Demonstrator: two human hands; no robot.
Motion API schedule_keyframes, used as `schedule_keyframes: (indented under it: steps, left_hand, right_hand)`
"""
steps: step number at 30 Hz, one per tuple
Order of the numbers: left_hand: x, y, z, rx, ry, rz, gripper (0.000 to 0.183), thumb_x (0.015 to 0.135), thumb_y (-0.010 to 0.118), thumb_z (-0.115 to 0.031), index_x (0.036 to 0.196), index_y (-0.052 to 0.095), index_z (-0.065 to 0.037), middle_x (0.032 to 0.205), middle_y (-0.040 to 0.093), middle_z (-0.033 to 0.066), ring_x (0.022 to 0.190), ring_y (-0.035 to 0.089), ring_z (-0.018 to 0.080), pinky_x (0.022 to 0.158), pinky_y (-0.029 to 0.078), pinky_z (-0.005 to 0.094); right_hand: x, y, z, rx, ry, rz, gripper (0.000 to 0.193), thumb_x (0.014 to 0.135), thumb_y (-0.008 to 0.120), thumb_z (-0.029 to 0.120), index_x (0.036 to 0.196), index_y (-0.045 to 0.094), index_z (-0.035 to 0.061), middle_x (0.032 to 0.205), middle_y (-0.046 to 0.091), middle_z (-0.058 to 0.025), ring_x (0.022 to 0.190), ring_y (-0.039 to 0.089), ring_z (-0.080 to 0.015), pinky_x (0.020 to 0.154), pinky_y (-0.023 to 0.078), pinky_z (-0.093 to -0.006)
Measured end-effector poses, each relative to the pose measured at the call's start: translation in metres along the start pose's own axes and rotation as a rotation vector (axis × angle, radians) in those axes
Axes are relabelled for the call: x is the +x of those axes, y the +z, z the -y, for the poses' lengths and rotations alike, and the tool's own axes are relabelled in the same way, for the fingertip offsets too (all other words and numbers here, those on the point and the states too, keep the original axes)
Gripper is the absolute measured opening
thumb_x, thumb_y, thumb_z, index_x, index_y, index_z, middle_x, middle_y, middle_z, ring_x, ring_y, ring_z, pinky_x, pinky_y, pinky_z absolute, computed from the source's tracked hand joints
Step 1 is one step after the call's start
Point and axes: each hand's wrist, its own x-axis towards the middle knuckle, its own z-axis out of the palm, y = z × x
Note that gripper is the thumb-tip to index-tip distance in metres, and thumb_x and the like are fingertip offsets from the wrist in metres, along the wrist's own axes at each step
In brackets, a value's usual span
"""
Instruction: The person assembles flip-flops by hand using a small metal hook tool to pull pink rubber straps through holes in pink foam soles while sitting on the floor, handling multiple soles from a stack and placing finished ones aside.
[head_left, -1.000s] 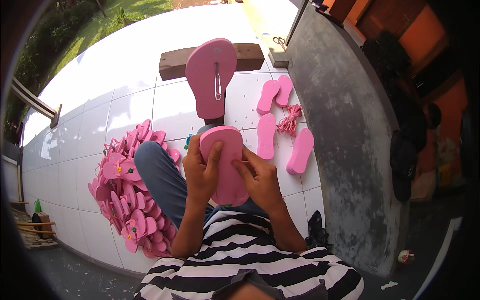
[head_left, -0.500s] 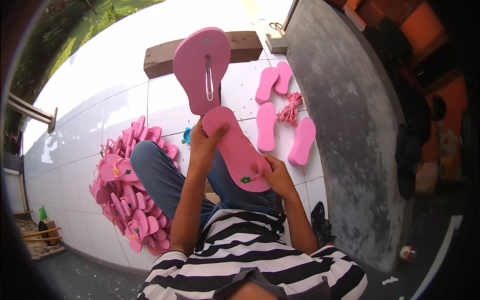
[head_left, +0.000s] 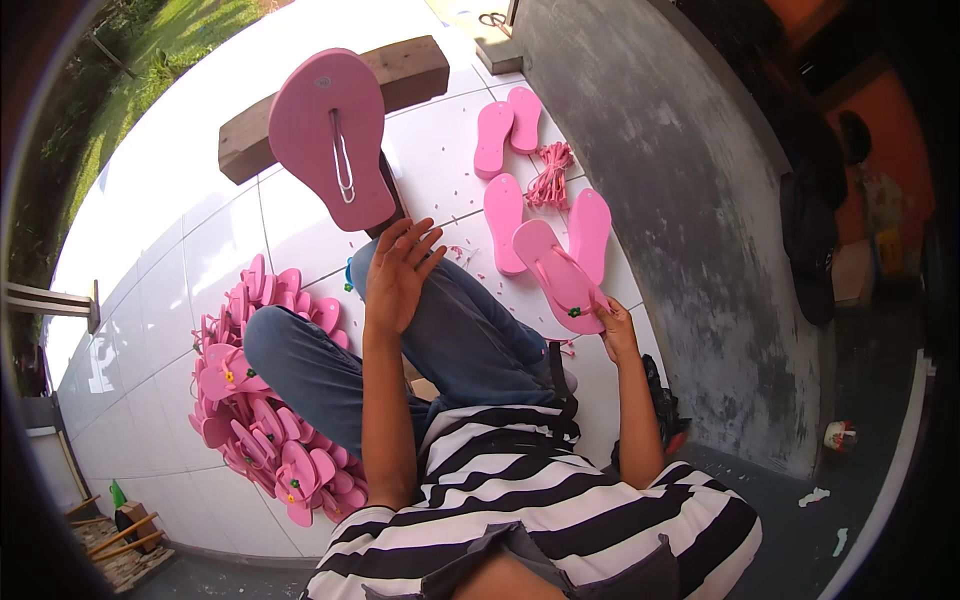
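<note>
Out to the right, my right hand [head_left: 618,330] grips a pink flip-flop [head_left: 556,262] near its toe end; the flip-flop has pink straps and a small green flower. My left hand [head_left: 397,275] is empty, fingers apart, raised over my knee. Just beyond it, a pink sole [head_left: 300,105] with a metal rod and a white loop through its middle sits on a wooden stand [head_left: 415,75]. Several plain pink soles [head_left: 503,225] lie on the tiles at the right, partly behind the held flip-flop.
A bundle of pink straps [head_left: 550,178] lies among the soles. On my left is a big heap of finished pink flip-flops [head_left: 265,420]. A grey wall [head_left: 690,240] runs along the right, with a black plastic bag [head_left: 655,400] beside it. Scissors [head_left: 494,20] rest on a far ledge.
My left hand has let go of the flip-flop and opened. My right hand has carried it away to the right, toward the soles. The view has shifted slightly.
</note>
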Motion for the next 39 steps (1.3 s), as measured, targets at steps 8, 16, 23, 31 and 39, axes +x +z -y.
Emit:
schedule_keyframes:
  steps: [8,16,23,31,39]
  left_hand:
    - [0.001,-0.008,0.011,0.004,0.023,0.121,0.037,0.103,0.049,-0.021,0.134,0.043,-0.001,0.128,0.057,0.0214,0.117,0.06,0.0327,0.102,0.048,0.0465]
    - [-0.004,-0.006,0.004,-0.035,-0.003,0.19,0.033,0.105,0.046,-0.021,0.131,0.045,-0.002,0.125,0.059,0.0206,0.115,0.061,0.0305,0.1,0.049,0.0448]
    - [-0.007,-0.005,0.002,0.023,-0.026,0.199,0.037,0.104,0.046,-0.024,0.133,0.044,-0.002,0.123,0.059,0.0193,0.115,0.06,0.0303,0.101,0.047,0.0467]
    - [-0.009,0.006,0.009,0.309,0.069,0.057,0.032,0.103,0.049,-0.019,0.13,0.048,-0.002,0.122,0.061,0.0163,0.11,0.063,0.0257,0.096,0.05,0.0372]
    - [-0.026,0.066,0.023,0.781,0.12,0.055,0.037,0.101,0.055,-0.019,0.132,0.047,0.001,0.116,0.064,0.017,0.104,0.067,0.0222,0.089,0.051,0.0333]
  right_hand:
    - [-0.012,-0.127,-0.084,-0.376,0.171,-0.242,0.036,0.092,0.069,0.02,0.123,0.059,0.0039,0.111,0.067,-0.0077,0.097,0.067,-0.0204,0.085,0.053,-0.0343]
    - [0.007,0.003,-0.088,-1.513,-0.54,-0.209,0.034,0.08,0.072,0.018,0.109,0.06,0.0075,0.107,0.058,-0.0139,0.106,0.055,-0.0332,0.087,0.046,-0.0455]
    - [0.049,0.059,-0.11,-1.455,-0.154,0.693,0.035,0.091,0.057,0.03,0.117,0.057,0.0074,0.102,0.065,-0.0213,0.097,0.063,-0.0412,0.085,0.05,-0.0464]
    - [0.059,0.127,-0.045,-0.597,-0.316,0.184,0.025,0.095,0.06,0.007,0.117,0.052,0.0009,0.094,0.067,-0.0141,0.076,0.07,-0.0207,0.067,0.056,-0.0333]
    - [-0.012,0.24,0.106,-0.067,-0.381,0.222,0.02,0.098,0.062,0.018,0.105,0.059,-0.0008,0.1,0.069,-0.0115,0.087,0.068,-0.0165,0.079,0.055,-0.0304]
